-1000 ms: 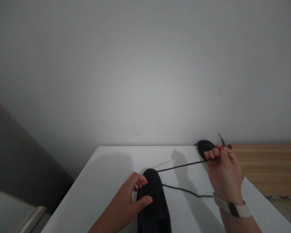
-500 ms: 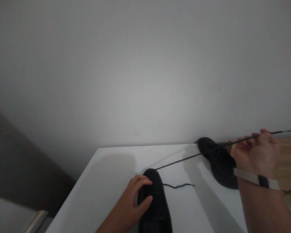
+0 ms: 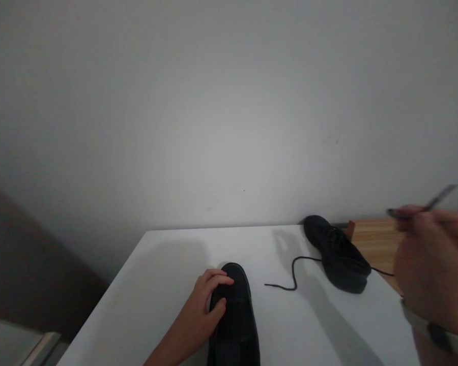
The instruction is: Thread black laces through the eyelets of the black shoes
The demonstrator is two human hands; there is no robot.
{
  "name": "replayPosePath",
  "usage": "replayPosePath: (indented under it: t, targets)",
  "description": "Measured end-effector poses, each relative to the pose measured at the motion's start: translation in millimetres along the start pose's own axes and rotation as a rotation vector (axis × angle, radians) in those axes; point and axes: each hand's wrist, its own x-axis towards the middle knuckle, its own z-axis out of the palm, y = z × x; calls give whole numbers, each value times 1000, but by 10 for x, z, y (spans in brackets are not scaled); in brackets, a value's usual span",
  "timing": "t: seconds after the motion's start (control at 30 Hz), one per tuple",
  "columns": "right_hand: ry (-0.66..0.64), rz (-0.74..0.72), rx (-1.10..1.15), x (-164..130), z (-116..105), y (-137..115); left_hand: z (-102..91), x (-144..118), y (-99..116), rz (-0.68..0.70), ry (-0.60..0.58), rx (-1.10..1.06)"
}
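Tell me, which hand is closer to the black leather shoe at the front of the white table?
Left. The left hand rests on that black leather shoe; the right hand is raised off to the right.

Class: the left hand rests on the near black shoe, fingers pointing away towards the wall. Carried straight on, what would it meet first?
Past the near shoe's toe, the left hand would likely cross only bare white table, then reach the wall.

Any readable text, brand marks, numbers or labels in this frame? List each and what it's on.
None can be read. The near black shoe under the left hand, the far black shoe, the loose lace, the white table, and the blurred right hand with its wristband show no lettering.
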Motion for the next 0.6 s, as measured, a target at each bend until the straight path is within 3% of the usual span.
replayPosePath:
  t: [0.03,0.1,0.23,0.4,0.6]
  targets:
    - [-161,-74,-235,-146,48,134,17,-6,31,13,3,8]
    - [-518,-87,-493,-450,103,473,62,1,113,36,-1,60]
    - [-810,133,-544,-981,91,1099,157,71,328,27,-42,250]
    - [-912,256,-534,-1247,32,1344,237,148,460,-58,-90,377]
    - [-880,447,-381,-1230,-10,1351,314,149,275,4,-54,377]
